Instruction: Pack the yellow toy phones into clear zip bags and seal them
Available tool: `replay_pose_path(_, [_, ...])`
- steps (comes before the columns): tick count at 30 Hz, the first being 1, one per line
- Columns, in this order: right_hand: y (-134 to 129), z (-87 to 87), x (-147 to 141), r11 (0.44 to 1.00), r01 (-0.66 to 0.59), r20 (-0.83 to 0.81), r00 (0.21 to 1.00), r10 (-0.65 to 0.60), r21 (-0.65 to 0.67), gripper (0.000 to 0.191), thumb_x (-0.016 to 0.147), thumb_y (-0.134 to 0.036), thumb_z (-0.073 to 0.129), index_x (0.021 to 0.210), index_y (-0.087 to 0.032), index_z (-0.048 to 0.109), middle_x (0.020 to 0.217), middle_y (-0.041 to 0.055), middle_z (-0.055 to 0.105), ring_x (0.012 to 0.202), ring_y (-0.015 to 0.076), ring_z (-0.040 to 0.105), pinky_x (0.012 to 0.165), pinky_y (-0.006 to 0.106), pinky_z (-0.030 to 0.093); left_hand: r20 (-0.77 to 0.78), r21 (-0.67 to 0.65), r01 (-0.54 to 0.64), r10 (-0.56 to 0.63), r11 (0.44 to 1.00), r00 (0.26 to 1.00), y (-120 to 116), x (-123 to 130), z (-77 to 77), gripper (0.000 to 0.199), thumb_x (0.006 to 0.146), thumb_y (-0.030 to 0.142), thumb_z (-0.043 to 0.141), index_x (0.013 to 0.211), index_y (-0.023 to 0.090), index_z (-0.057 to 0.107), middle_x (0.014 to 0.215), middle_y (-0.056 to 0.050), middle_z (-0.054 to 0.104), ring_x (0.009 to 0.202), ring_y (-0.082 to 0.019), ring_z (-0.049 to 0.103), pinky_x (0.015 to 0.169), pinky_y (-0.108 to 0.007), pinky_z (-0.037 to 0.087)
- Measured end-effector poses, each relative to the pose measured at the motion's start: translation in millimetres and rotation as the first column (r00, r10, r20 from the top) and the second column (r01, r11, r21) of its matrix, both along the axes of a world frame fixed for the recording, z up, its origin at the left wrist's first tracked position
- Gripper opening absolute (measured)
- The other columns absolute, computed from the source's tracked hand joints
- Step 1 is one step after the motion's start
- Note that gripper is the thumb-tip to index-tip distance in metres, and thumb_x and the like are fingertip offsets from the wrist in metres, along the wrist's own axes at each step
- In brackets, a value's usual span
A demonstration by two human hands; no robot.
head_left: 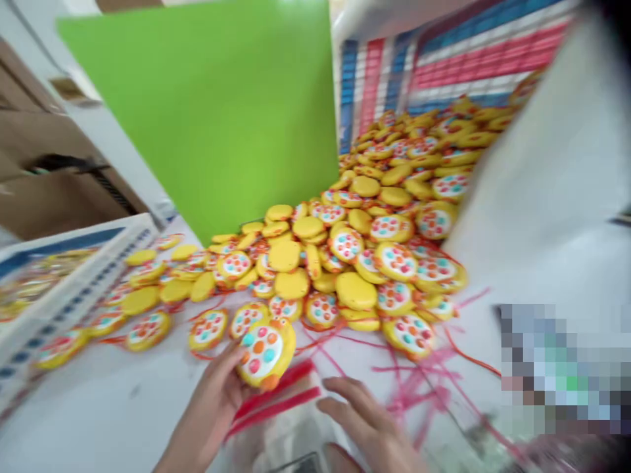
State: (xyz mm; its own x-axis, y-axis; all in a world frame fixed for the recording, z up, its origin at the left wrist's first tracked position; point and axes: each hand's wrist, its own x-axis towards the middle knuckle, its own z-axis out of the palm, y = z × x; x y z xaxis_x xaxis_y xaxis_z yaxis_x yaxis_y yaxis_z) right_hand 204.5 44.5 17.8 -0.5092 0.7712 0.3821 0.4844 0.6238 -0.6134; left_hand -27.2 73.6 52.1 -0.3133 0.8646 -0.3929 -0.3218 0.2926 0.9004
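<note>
My left hand (217, 401) holds a round yellow toy (266, 353) with a white face and pink, orange and teal dots. Below the toy lies a clear plastic bag (280, 430) with red strips along its top. To the right of the bag's strips is my right hand (365, 420), its fingers apart and nothing visible between them. Just beyond both hands spreads a heap of similar yellow toys (355, 289), some dotted side up and others plain side up.
A tall green panel (221, 112) stands behind the heap. At the back right is a striped woven sack (468, 59). On the left sits a white crate (83, 289) with packed items. Pink strings (419, 387) lie at right, near a pixelated patch.
</note>
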Motion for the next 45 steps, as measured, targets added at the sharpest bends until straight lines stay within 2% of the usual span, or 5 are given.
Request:
replay_pose_path(20, [23, 12.5, -13, 0.977, -0.05, -0.271, 0.963, -0.009, -0.209, 0.038, 0.09, -0.021, 0.048, 0.128, -0.018, 0.044, 0.12, 0.0104, 0.06, 0.11, 0.0205, 0.057, 0.095, 0.034, 0.049, -0.142, -0.088, 0.05, -0.062, 0.995, 0.988, -65, 27, -24.9, 0.038, 0.063, 0.051, 0.074, 0.093, 0.026, 0.073, 0.089, -0.009, 0.072, 0.081, -0.033, 0.067, 0.063, -0.04, 0.057])
replay_pose_path(29, [57, 14.5, -16, 0.589, -0.188, -0.514, 0.729, -0.453, -0.786, 0.056, 0.079, -0.046, 0.068, 0.127, -0.023, 0.049, 0.105, 0.0049, 0.065, 0.088, 0.0202, 0.062, 0.071, 0.031, 0.055, -0.965, 0.251, 0.315, 0.264, 0.915, 0.002, -98, 58, -154.6, 0.033, 0.086, 0.031, 0.046, 0.115, 0.022, 0.061, 0.102, -0.013, 0.066, 0.087, -0.031, 0.06, 0.076, -0.045, 0.047])
replay_pose_path(33, [62, 25.4, -27, 0.497, -0.375, -0.61, 0.621, -0.491, -0.782, 0.053, 0.078, -0.041, 0.07, 0.126, -0.024, 0.055, 0.116, 0.0076, 0.065, 0.103, 0.0249, 0.061, 0.075, 0.031, 0.056, -0.987, 0.123, 0.275, 0.148, 0.954, -0.07, -91, 69, -138.1, 0.025, 0.078, 0.006, 0.045, 0.093, 0.02, 0.06, 0.078, -0.006, 0.062, 0.07, -0.024, 0.056, 0.064, -0.038, 0.046])
replay_pose_path(41, [93, 67.8, -45, 0.737, -0.248, -0.695, 0.605, -0.388, -0.628, 0.054, 0.068, -0.033, 0.079, 0.117, -0.029, 0.059, 0.121, 0.0042, 0.064, 0.103, 0.0243, 0.063, 0.07, 0.028, 0.058, -0.997, -0.051, 0.464, -0.074, 0.885, 0.032, -84, 52, -82.5, 0.031, 0.074, 0.008, 0.059, 0.102, 0.02, 0.058, 0.11, -0.006, 0.065, 0.098, -0.027, 0.06, 0.084, -0.041, 0.054])
replay_pose_path(45, [73, 41.8, -44, 0.61, -0.238, -0.556, 0.727, -0.404, -0.755, 0.059, 0.065, -0.035, 0.081, 0.118, -0.024, 0.057, 0.113, 0.0067, 0.067, 0.092, 0.0236, 0.066, 0.066, 0.029, 0.058, -1.0, -0.004, 0.414, -0.002, 0.91, -0.007, -84, 49, -87.3, 0.038, 0.079, 0.006, 0.053, 0.115, 0.019, 0.055, 0.115, -0.008, 0.064, 0.103, -0.027, 0.059, 0.089, -0.042, 0.051])
